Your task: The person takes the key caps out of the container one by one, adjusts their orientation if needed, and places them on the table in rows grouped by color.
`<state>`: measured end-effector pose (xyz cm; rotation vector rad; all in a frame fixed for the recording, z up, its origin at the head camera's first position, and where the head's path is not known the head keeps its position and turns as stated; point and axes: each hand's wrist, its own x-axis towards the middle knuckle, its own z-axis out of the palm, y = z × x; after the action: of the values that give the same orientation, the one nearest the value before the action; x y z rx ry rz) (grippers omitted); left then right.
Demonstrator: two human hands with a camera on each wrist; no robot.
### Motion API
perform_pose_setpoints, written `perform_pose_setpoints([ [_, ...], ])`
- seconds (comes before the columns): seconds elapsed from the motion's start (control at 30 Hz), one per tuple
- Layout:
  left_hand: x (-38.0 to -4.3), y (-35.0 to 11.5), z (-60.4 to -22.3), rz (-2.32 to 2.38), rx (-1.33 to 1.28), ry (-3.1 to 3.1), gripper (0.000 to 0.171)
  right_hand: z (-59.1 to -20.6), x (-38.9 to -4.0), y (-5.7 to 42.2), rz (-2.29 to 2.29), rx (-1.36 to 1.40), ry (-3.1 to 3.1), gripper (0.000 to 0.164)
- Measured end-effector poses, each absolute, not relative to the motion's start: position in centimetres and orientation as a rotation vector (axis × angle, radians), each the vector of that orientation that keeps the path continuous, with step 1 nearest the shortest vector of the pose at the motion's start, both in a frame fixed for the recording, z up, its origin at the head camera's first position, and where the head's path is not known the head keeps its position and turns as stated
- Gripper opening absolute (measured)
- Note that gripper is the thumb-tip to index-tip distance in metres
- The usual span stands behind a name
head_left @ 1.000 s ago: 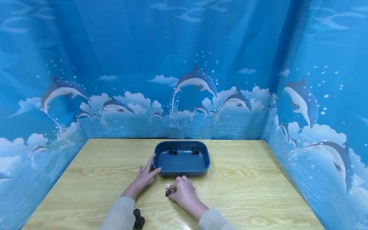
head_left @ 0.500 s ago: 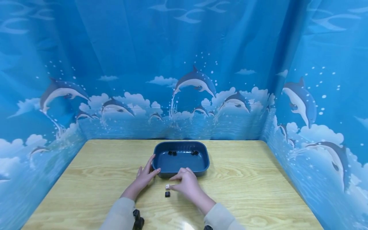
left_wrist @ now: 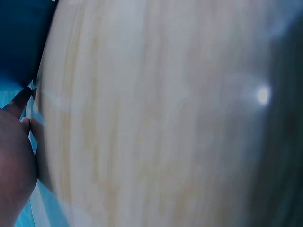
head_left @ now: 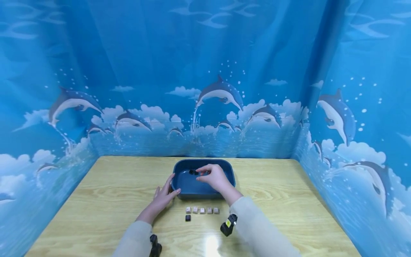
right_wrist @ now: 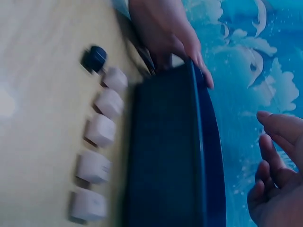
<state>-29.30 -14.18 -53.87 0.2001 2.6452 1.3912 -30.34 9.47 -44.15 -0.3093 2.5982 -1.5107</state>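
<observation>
A dark blue tray [head_left: 202, 196] stands on the table, with black keycaps [head_left: 192, 172] by its far wall, partly behind my right fingers. My left hand [head_left: 162, 198] rests against the tray's left front corner, fingers extended along the side and thumb at the front wall. Over the tray, my right hand [head_left: 217, 177] reaches in from the right. Its thumb and fingertips are apart, with nothing visible between them in the right wrist view. In front of the tray lies a row of several white keycaps [head_left: 202, 211]. One black keycap [head_left: 187, 218] sits below the leftmost white one.
The wooden table [head_left: 273, 210] extends to both sides of the tray. A blue dolphin-print curtain [head_left: 154, 71] hangs behind it and along the sides. Black wrist cameras, such as the right one [head_left: 228, 225], are strapped to both wrists.
My right hand has let go of the black keycap beside the white row, then moved up and forward over the tray, uncovering the row. The left hand stays at the tray's corner.
</observation>
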Motion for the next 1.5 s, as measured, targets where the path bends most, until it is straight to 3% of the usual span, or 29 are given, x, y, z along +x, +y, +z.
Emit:
perform_pose_setpoints([
  [0.37, -29.4, -14.0, -54.1, 1.38, 0.169, 2.656, 0.079, -44.0, -36.0, 10.0, -1.309, -0.463, 2.467, 0.033],
  [0.7, -29.4, -14.0, -54.0, 1.394, 0.186, 2.663, 0.076, -44.7, -38.7, 10.6, -1.042, -0.536, 2.433, 0.029],
  [1.2, -29.1, -13.7, -54.5, 1.406, 0.165, 2.678, 0.077, -46.3, -40.1, 9.5, -0.871, -0.508, 2.324, 0.039],
  [1.5, -29.1, -13.8, -54.4, 1.427, 0.167, 2.68, 0.076, -45.9, -40.5, 9.1, -0.52, -0.614, 2.297, 0.039],
])
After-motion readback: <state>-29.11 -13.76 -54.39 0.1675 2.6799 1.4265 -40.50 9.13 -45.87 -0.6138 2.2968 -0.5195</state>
